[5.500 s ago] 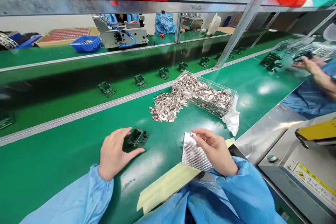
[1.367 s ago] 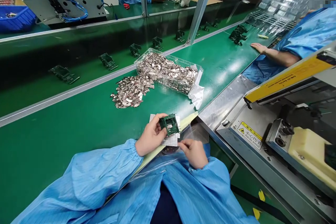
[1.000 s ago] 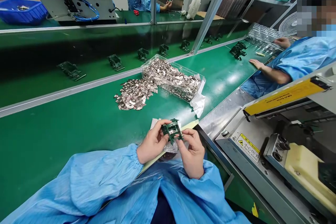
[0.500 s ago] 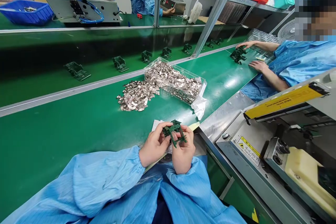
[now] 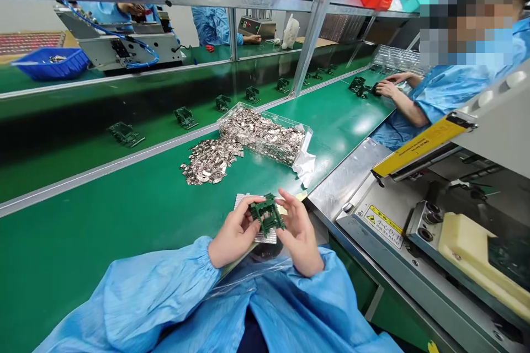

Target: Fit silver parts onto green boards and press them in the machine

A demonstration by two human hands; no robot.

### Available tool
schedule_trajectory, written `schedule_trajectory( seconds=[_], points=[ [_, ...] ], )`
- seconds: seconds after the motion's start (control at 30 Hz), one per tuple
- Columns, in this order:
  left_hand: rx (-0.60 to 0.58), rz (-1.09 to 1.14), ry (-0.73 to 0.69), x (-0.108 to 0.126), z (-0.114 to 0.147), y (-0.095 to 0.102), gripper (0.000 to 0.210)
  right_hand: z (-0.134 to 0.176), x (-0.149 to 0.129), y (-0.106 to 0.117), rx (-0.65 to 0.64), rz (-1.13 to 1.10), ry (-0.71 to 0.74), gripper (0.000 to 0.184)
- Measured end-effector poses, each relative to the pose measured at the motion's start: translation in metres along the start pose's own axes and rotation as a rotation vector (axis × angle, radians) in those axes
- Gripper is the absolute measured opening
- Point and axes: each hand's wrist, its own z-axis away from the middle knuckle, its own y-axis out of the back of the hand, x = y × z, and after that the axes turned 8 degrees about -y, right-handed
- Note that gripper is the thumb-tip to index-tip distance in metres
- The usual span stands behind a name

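Note:
A dark green plastic frame point(image 5: 268, 215) with openings and thin legs is pinched between the thumb and fingers of my left hand point(image 5: 232, 238). On its other side, my right hand point(image 5: 304, 240) is open, thumb and fingers spread around the frame's right edge; whether a fingertip touches it I cannot tell. Under the frame lies a light, gridded plate point(image 5: 269, 239), partly covered by my hands. Ahead, small silvery metal pieces point(image 5: 209, 162) lie heaped on the green tabletop, beside a clear plastic tray point(image 5: 305, 146) full of similar pieces.
Several green frames point(image 5: 185, 118) stand in a row beyond the metal rail point(image 5: 165, 143). At right is a machine point(image 5: 383, 226) with a warning label. A co-worker's hands point(image 5: 391, 85) handle dark green parts farther right. A shelf post point(image 5: 317, 25) rises behind the tray.
My right hand has come off the green frame and spread its fingers; my left hand keeps hold. The co-worker's hands have come closer together. The camera view has shifted.

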Motion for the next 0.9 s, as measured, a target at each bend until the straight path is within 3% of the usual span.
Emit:
schedule_trajectory(
  seconds=[0.1,0.2,0.27,0.33,0.4,0.47,0.53,0.63,0.73,0.8,0.9],
  points=[
    [-0.168,0.050,0.041,0.025,-0.004,-0.003,0.033,0.017,-0.021,0.028,-0.123,0.187,0.094,0.066],
    [-0.532,0.062,0.051,0.058,-0.023,-0.009,0.044,0.042,-0.039,0.058,-0.076,0.226,0.159,0.061],
    [-0.779,0.063,-0.006,0.076,-0.050,-0.020,0.060,0.062,-0.049,0.082,0.043,0.181,0.192,0.062],
    [-0.897,0.050,-0.129,0.088,-0.082,-0.044,0.070,0.083,-0.058,0.111,0.334,0.144,0.269,0.065],
    [-0.894,0.003,-0.320,0.095,-0.112,-0.085,0.066,0.105,-0.067,0.144,0.798,0.099,0.407,0.065],
    [-0.871,-0.051,-0.507,0.099,-0.134,-0.137,0.059,0.126,-0.075,0.176,1.252,0.024,0.522,0.060],
    [-0.861,-0.073,-0.611,0.101,-0.147,-0.193,0.061,0.144,-0.081,0.203,1.513,-0.024,0.531,0.056],
    [-0.823,-0.046,-0.604,0.104,-0.153,-0.267,0.071,0.162,-0.087,0.231,1.563,0.043,0.449,0.057],
    [-0.807,-0.044,-0.431,0.107,-0.152,-0.311,0.078,0.169,-0.091,0.247,1.490,0.188,0.446,0.060],
    [-0.801,-0.021,-0.323,0.110,-0.153,-0.321,0.083,0.167,-0.094,0.255,1.470,0.264,0.463,0.064],
    [-0.679,0.097,-0.301,0.110,-0.155,-0.304,0.085,0.157,-0.100,0.265,1.434,0.359,0.422,0.072]
  ],
)
